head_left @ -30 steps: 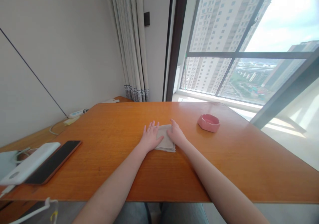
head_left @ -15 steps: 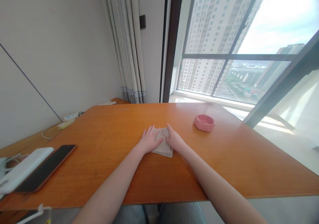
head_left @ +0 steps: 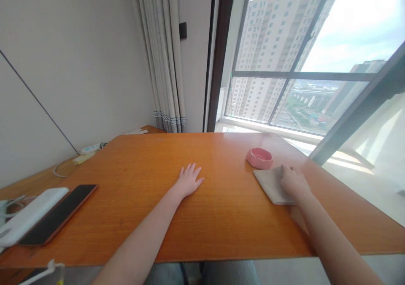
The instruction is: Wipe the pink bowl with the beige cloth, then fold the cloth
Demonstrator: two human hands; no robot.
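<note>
A folded beige cloth (head_left: 271, 185) is at the right side of the wooden table (head_left: 221, 230), just in front of a pink bowl (head_left: 260, 158). My right hand (head_left: 295, 183) grips the cloth by its right part, with the fingers closed round it; the fingertips are partly hidden. Near the table's middle my left hand (head_left: 188, 181) lies flat, fingers spread, with nothing in it.
On the left lie a black phone (head_left: 58, 215) and a white device (head_left: 33, 215) with cables beside it. A power strip (head_left: 91, 148) sits by the wall. Beyond the table hang a grey curtain (head_left: 164, 65) and a large window (head_left: 259, 95).
The cloth has moved right with my right hand, from under both hands to near the pink bowl. My left hand has stayed almost in place on the table.
</note>
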